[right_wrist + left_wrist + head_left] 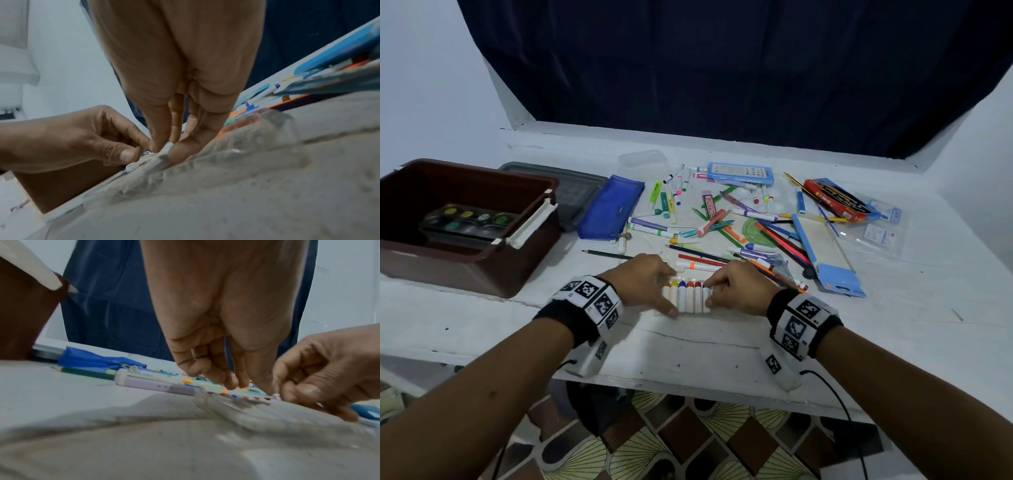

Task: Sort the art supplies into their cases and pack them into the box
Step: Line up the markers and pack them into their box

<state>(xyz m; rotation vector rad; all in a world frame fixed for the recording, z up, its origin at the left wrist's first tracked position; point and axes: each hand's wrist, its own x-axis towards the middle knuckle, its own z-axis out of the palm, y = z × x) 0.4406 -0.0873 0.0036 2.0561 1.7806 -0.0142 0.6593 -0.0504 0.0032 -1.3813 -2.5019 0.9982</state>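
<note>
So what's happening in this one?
A person is tidying art supplies on a white table. Both hands, left hand and right hand, grip the sides of a small clear case of paint tubes lying at the table's front. A watercolor palette already sits in the brown box; the markers and pencils lie scattered, unsorted, beside a blue pouch.

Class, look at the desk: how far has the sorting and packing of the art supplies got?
Early stage. Done: the paint palette already lies in the brown box. In hand: the left hand and right hand grip the clear case of paint tubes at either end on the table. Left: the scattered markers and pencils, the flat blue pouch and the box lid behind.
</note>
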